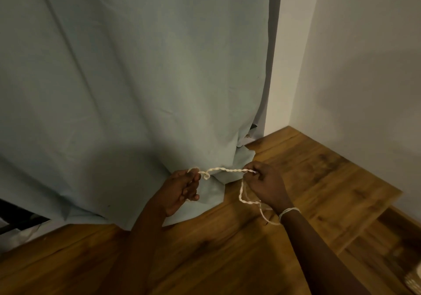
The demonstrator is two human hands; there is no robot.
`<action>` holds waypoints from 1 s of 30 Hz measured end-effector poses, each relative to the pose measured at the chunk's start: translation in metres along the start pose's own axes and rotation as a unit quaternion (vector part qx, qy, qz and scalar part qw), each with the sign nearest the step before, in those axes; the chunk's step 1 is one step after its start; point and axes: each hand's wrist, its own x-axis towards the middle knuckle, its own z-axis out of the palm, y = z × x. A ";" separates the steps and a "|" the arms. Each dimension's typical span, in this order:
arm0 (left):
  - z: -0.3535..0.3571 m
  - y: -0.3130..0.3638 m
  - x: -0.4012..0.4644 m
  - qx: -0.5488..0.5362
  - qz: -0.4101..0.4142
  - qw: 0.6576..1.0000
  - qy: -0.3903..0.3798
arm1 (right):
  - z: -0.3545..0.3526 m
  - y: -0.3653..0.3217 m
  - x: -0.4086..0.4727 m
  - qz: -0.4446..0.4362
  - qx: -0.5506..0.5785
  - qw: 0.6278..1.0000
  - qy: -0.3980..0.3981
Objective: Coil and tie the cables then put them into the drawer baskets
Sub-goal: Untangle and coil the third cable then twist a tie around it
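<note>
A thin white twisted cord is stretched level between my two hands above the wooden floor. My left hand pinches one end, where the cord forms a small loop. My right hand pinches the other end. From the right hand the cord drops in a slack loop and runs to my right wrist, where it is wound around. No drawer or basket is in view.
A pale blue-green curtain hangs down to the wooden floor just behind my hands. A white wall stands at the right. A dark frame shows at the lower left, and a woven object at the bottom right corner.
</note>
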 end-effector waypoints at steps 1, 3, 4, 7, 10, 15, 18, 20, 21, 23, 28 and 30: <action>-0.001 -0.001 -0.002 0.029 -0.013 0.999 -0.015 | -0.004 -0.001 0.000 -0.027 -0.004 0.999 -0.045; -0.001 -0.003 -0.006 0.073 -0.036 0.996 -0.044 | -0.009 -0.003 0.003 -0.061 -0.001 0.990 -0.129; -0.001 -0.005 -0.007 0.082 -0.042 0.994 -0.057 | -0.008 -0.004 0.005 -0.080 -0.020 0.985 -0.150; -0.001 -0.009 -0.005 0.088 -0.053 0.990 -0.098 | -0.004 -0.008 0.009 -0.132 -0.237 0.953 -0.132; 0.001 -0.009 -0.006 0.051 -0.065 0.986 -0.147 | 0.012 -0.030 0.000 -0.198 -0.434 0.878 -0.029; 0.017 -0.011 -0.003 -0.001 -0.084 0.981 -0.177 | 0.045 -0.052 -0.009 -0.219 -0.308 0.922 0.081; 0.017 -0.016 -0.002 -0.045 -0.074 0.981 -0.171 | 0.044 -0.048 -0.009 -0.221 -0.161 0.962 0.015; 0.015 -0.018 -0.003 -0.076 -0.068 0.979 -0.179 | 0.039 -0.040 -0.008 -0.251 -0.101 0.962 -0.028; 0.014 -0.019 -0.004 -0.089 -0.067 0.977 -0.182 | 0.036 -0.036 -0.007 -0.256 -0.079 0.963 -0.038; 0.013 -0.017 -0.005 -0.114 -0.056 0.971 -0.204 | 0.031 -0.031 -0.003 -0.236 -0.064 0.968 -0.048; 0.011 -0.007 -0.001 -0.102 -0.026 0.970 -0.217 | 0.028 -0.027 -0.003 -0.189 -0.048 0.978 -0.079; 0.011 -0.009 0.004 -0.087 -0.017 0.976 -0.199 | 0.027 -0.029 -0.004 -0.138 -0.008 0.983 -0.124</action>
